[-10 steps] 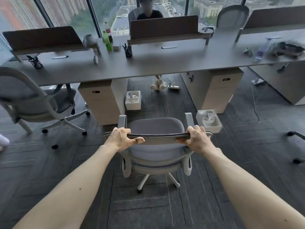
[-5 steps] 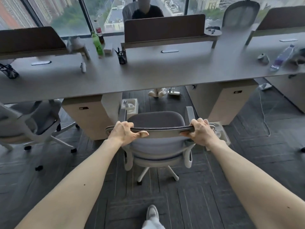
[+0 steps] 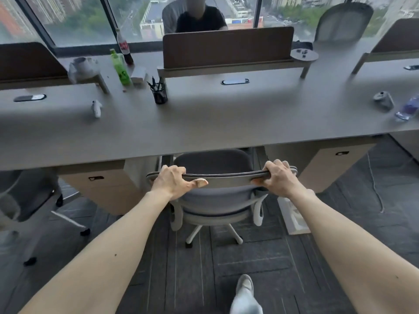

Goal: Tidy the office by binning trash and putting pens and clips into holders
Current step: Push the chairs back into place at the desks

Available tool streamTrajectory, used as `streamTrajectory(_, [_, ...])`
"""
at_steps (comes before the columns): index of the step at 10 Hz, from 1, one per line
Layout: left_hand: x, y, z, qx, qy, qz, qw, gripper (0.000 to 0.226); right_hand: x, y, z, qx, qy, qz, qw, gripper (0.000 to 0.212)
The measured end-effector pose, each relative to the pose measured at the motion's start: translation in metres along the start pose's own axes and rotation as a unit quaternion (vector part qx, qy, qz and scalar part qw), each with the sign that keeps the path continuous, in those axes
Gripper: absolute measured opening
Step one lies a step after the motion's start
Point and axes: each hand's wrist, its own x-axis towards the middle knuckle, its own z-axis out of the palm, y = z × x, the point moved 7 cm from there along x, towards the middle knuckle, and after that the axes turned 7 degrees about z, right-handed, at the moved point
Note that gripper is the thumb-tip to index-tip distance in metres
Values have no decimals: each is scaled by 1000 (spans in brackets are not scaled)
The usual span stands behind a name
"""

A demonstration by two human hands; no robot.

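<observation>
My left hand [image 3: 172, 181] and right hand [image 3: 277, 177] grip the top rail of the chair [image 3: 226, 177], fingers [image 3: 275, 164] curled over it, to steer its seat under the worktop [image 3: 226, 123], I judge. Trash lies up there: a crushed can [image 3: 383, 100] and plastic bottle [image 3: 408, 108] far right, a green bottle [image 3: 121, 68] near the pen holder [image 3: 159, 95].

Both hands, left hand [image 3: 171, 182] and right hand [image 3: 277, 179], grip the top edge of the grey chair [image 3: 213, 164], whose seat sits partly under the desk [image 3: 204, 123] (pen holder [image 3: 159, 95] stands on the desk beyond the chair).
</observation>
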Motion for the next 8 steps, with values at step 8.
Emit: streamTrajectory(8, [87,29,-19,-17,-110,-71,991,81,115,2,-35,-86,-115,-7,990,57])
